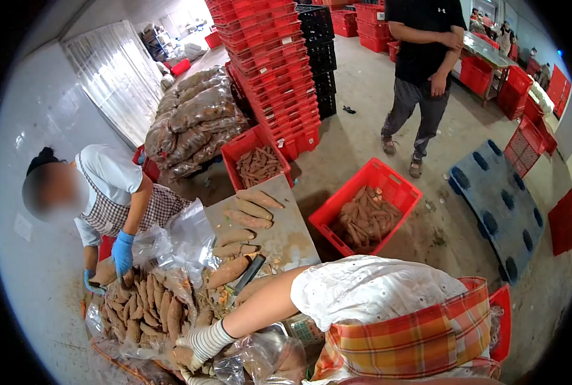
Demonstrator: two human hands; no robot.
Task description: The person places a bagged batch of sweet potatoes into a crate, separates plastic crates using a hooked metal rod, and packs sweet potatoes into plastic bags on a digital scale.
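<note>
— What sort of place is this?

— A packing shed with a concrete floor (363, 109), red crates (279, 70) stacked high at the back, and sacks of roots (196, 122) piled by the wall. A metal worktop (292, 237) stands in the middle with sweet potatoes (251, 212) lying on it.

— And the person wearing the camera?

— One arm in a white sleeve reaches down to the left. The hand (193, 350), in a striped glove, rests on a heap of sweet potatoes (141, 308) lying in open plastic bags (183, 240). Which hand it is, I can't tell, nor whether its grip is closed; the fingers are hidden. The other hand is mostly out of sight.

— Anyone else?

— A co-worker in blue gloves (123, 251) bends over the same heap. Another person (421, 70) stands behind, near a red crate of sweet potatoes (366, 215) on the floor.
</note>
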